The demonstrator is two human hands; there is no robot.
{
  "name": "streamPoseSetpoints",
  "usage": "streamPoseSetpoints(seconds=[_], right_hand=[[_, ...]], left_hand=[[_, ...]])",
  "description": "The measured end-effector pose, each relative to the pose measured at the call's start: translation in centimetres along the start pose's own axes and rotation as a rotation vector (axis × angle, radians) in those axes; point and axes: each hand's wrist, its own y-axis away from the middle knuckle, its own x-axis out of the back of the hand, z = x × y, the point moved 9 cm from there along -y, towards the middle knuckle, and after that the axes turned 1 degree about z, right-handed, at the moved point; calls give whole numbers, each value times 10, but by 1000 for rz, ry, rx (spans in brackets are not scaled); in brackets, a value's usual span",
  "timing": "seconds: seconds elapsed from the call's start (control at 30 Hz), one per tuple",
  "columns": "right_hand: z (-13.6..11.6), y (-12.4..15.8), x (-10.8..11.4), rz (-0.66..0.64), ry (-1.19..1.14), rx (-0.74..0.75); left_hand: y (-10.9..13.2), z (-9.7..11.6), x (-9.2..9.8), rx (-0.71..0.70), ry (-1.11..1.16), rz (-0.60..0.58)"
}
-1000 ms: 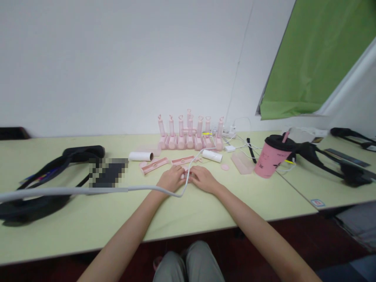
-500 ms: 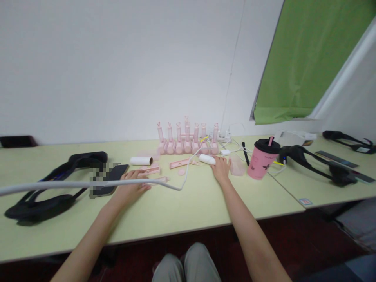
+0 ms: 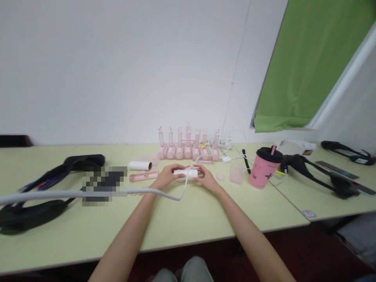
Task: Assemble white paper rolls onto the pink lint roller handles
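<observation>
Both hands hold a white roll point(image 3: 185, 172) level above the pale green table point(image 3: 188, 211). My left hand point(image 3: 166, 177) grips its left end and my right hand point(image 3: 206, 178) grips its right end, fingers curled round it. A flat pink handle piece point(image 3: 143, 176) lies just left of my left hand, with a second white roll point(image 3: 140, 165) behind it. A small pink disc point(image 3: 221, 177) rests to the right of my right hand. A row of upright pink rollers point(image 3: 188, 145) stands behind the hands near the wall.
A white cable point(image 3: 88, 192) crosses the table from the left edge to the hands. Black straps point(image 3: 44, 184) lie at left. At right stand a clear plastic cover point(image 3: 236, 172), a pink lidded cup point(image 3: 263, 167), white chargers and more black gear point(image 3: 317, 168).
My right hand brought the white roll from the right back to the middle. My left hand left the pink pieces at the left and took hold of the roll's other end.
</observation>
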Motion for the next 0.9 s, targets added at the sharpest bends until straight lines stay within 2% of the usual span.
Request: streamPoseSetpoints(seconds=[0.1, 0.2, 0.27, 0.33, 0.47, 0.6, 0.67, 0.73, 0.8, 0.9], right_hand=[[0, -3, -13, -46, 68, 3], [-17, -6, -32, -69, 445, 138], [-25, -9, -48, -74, 686, 216], [-26, -14, -60, -88, 847, 234], [-23, -20, -65, -104, 943, 262], [-18, -20, -41, -10, 880, 213], [-14, -22, -18, 130, 745, 126], [-5, -24, 10, 338, 463, 3], [9, -26, 28, 486, 177, -109], [23, -32, 27, 477, -59, -184]], left_hand=[[4, -15, 36, 44, 92, 182], [16, -31, 76, 104, 195, 407], [22, -41, 91, 136, 253, 483], [27, -48, 97, 165, 300, 524], [31, -55, 89, 215, 312, 520], [25, -53, 70, 245, 258, 435], [21, -51, 62, 235, 238, 402], [18, -47, 55, 211, 227, 372], [16, -44, 47, 196, 223, 349], [14, -36, 34, 173, 215, 317]])
